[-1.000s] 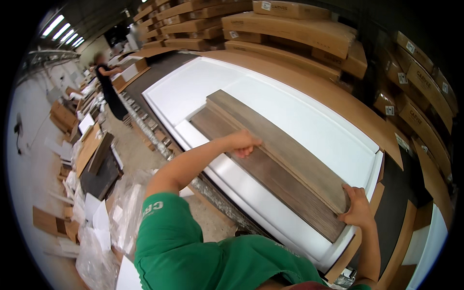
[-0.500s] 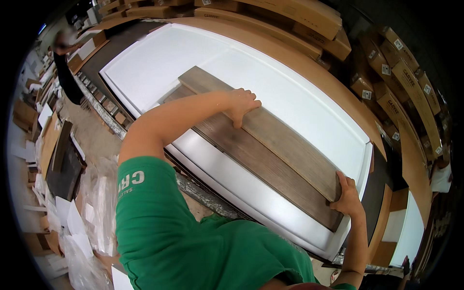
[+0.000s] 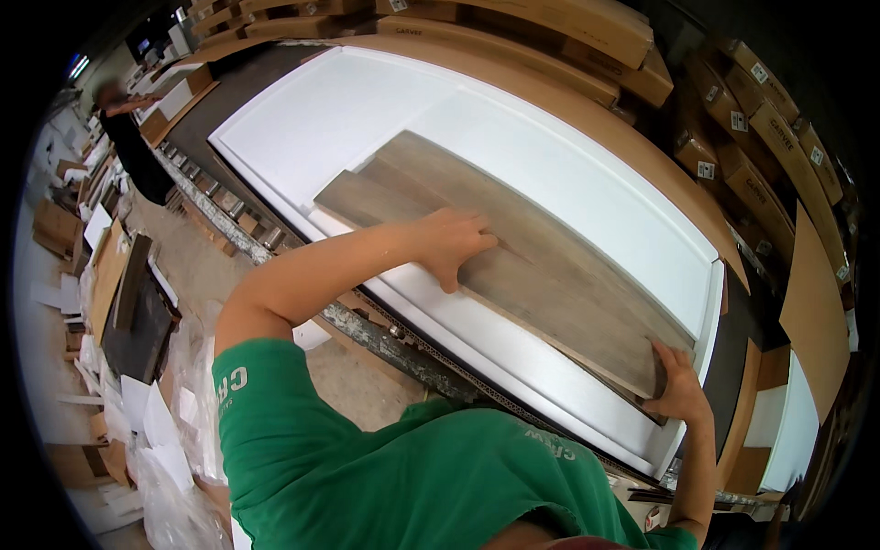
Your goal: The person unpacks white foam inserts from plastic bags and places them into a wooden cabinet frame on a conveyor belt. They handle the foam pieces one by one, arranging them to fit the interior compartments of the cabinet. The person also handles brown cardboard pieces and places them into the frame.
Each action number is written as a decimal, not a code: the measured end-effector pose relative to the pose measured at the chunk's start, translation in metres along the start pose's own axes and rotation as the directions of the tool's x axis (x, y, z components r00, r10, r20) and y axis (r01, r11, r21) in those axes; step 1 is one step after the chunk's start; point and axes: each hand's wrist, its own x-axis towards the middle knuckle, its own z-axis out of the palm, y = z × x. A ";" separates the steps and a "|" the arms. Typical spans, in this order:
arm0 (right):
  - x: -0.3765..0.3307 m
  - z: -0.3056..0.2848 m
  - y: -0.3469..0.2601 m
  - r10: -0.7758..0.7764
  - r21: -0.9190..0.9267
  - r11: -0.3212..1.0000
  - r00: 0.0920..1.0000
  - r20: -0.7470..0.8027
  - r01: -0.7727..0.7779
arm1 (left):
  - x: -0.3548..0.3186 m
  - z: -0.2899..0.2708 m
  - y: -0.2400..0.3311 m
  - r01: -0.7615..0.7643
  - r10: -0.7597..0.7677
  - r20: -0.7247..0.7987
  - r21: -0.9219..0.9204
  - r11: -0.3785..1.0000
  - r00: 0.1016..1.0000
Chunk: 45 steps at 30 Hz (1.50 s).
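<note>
A grey-brown wooden board lies slanting across a large white panel with a raised rim. My left hand grips this board across its width near the middle, fingers on the far side and thumb at the near edge. At its right end, my right hand is closed round the corner. Other grey-brown wood shows just beyond the held board, lying flat on the panel; part of it is hidden under or behind that board and my left hand.
Beneath the panel are cardboard and a roller conveyor with a worn metal rail. Long brown cartons are stacked beyond it, more cartons at the right. Another person stands far left. Plastic film and scraps litter the left floor.
The held board has shifted toward me, so more of the wood beyond it shows. Both hands moved with it, keeping their grip. The view has also shifted slightly.
</note>
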 end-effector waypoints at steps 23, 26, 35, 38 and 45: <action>-0.045 0.018 0.005 -0.180 0.143 0.975 0.981 0.076 0.168 | -0.034 0.007 0.029 -0.014 0.009 -0.021 -0.253 0.967 1.000; -0.059 0.020 0.011 -0.122 0.198 0.973 0.992 0.021 0.116 | -0.032 0.012 0.038 0.038 -0.027 0.037 -0.339 0.940 0.999; -0.092 0.063 0.026 -0.088 -0.064 0.995 0.982 -0.169 0.078 | -0.018 0.023 0.038 -0.012 -0.005 -0.102 -0.163 0.987 0.995; -0.087 0.066 0.054 -0.089 -0.106 0.992 0.982 -0.169 0.072 | -0.019 0.037 0.015 0.214 -0.212 0.055 -0.017 0.977 0.976; -0.093 0.062 0.033 0.224 0.041 0.973 0.972 0.073 -0.228 | -0.001 0.054 0.015 -0.029 0.033 -0.017 0.176 0.984 0.999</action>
